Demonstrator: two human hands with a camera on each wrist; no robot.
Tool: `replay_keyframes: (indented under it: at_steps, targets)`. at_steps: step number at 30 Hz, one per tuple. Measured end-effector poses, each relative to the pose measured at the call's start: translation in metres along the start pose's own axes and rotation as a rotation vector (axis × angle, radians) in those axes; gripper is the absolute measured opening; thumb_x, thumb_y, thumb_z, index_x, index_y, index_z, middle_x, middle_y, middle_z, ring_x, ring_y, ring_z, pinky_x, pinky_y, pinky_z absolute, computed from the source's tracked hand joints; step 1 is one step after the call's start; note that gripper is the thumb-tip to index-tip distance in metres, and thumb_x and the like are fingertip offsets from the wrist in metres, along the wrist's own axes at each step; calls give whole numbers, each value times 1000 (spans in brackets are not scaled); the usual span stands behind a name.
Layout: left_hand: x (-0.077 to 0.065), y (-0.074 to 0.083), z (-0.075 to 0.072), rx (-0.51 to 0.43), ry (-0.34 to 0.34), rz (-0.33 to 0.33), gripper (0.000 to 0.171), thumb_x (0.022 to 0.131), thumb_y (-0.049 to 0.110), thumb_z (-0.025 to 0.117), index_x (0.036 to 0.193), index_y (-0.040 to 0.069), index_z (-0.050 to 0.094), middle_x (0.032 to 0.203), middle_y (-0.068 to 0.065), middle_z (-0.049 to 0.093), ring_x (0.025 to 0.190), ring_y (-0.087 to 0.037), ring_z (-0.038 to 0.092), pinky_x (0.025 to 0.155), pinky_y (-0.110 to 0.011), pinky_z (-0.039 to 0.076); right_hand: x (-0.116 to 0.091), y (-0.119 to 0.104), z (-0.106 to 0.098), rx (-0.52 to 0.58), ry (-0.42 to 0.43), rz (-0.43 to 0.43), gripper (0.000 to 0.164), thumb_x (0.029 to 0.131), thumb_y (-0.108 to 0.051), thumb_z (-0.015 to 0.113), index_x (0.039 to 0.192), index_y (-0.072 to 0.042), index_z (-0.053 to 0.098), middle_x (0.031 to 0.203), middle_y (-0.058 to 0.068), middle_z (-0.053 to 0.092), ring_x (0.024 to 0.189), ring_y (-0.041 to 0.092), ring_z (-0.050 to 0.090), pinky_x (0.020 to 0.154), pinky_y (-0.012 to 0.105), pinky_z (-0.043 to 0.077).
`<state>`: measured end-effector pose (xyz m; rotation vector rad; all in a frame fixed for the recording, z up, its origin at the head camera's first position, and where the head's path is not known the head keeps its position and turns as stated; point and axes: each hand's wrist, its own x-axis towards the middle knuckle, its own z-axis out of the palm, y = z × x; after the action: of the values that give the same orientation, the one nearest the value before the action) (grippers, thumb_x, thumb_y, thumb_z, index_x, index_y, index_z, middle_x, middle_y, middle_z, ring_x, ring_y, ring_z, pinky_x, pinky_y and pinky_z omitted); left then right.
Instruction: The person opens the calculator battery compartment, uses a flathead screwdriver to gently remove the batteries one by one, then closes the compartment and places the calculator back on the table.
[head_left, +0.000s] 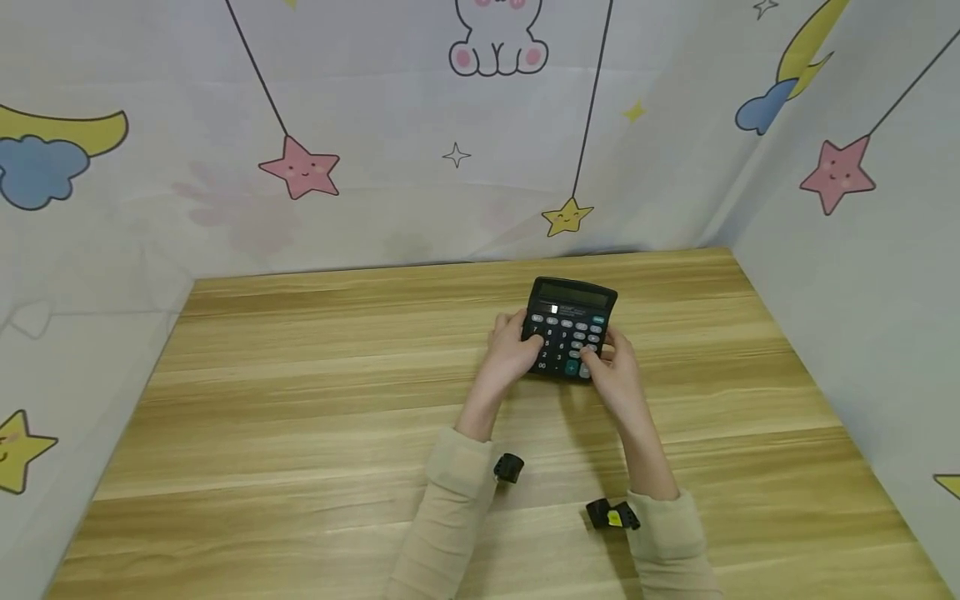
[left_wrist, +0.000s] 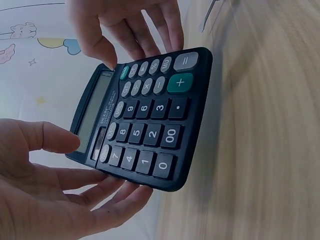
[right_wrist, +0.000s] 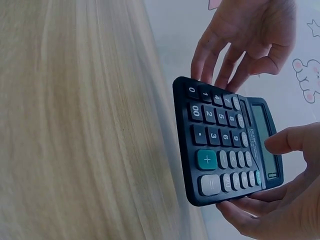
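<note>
A black desk calculator (head_left: 567, 329) with grey, black and green keys is held between both hands, its face tilted up toward the head camera. My left hand (head_left: 513, 350) grips its left side, thumb over the front and the other fingers along the edge. The right hand (head_left: 617, 367) holds the opposite side in the same way. In the left wrist view the left thumb (left_wrist: 55, 137) lies by the display (left_wrist: 95, 110). Seen from the right wrist, the right thumb (right_wrist: 285, 140) overlaps the display's face. The calculator's lower edge hangs over the table, with a shadow beneath.
The wood-grain table (head_left: 300, 400) extends around the hands. A white printed cloth (head_left: 390, 125) with stars, moons and clouds stands behind it and along the sides. Black wrist bands (head_left: 508, 468) sit by both sleeve cuffs.
</note>
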<state>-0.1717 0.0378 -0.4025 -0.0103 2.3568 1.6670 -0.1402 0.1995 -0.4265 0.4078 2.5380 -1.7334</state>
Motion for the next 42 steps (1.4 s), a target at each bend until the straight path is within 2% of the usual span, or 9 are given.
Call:
replay_keyframes:
  at_steps: [13, 23, 28, 36, 42]
  targets:
    - [0, -2, 1, -55, 0, 5, 63, 88, 10, 51, 147, 2, 35, 138, -18, 40, 125, -31, 39, 103, -45, 37, -1, -3, -1, 34, 3, 2, 65, 96, -16, 51, 152, -3, 20, 149, 20, 33, 128, 34, 44, 101, 45, 43]
    - [-2, -1, -1, -123, -12, 10, 64, 88, 8, 49, 149, 3, 31, 138, -19, 38, 124, -34, 41, 102, -44, 38, -1, -6, -1, 71, -11, 18, 67, 101, -40, 43, 152, -5, 18, 154, 20, 29, 140, 35, 34, 111, 50, 33]
    - [-4, -1, -2, -126, -19, 13, 63, 89, 8, 49, 149, 4, 31, 135, -18, 38, 117, -30, 43, 101, -44, 38, -3, -9, -3, 77, -19, 23, 67, 101, -43, 38, 153, -7, 16, 157, 18, 24, 143, 36, 27, 115, 52, 27]
    - [-4, 2, -2, -109, 3, 17, 59, 87, 9, 50, 145, 4, 39, 127, -18, 45, 112, -28, 49, 90, -37, 42, -6, -12, -4, 105, -29, -5, 72, 98, -44, 46, 153, -9, 16, 158, 16, 22, 146, 31, 26, 115, 49, 27]
    - [-3, 1, -1, -130, 1, 7, 59, 88, 9, 50, 145, 3, 39, 129, -18, 46, 123, -33, 47, 97, -43, 43, -6, -11, -3, 128, -26, -7, 73, 98, -47, 45, 152, -8, 16, 159, 15, 20, 147, 29, 26, 116, 50, 26]
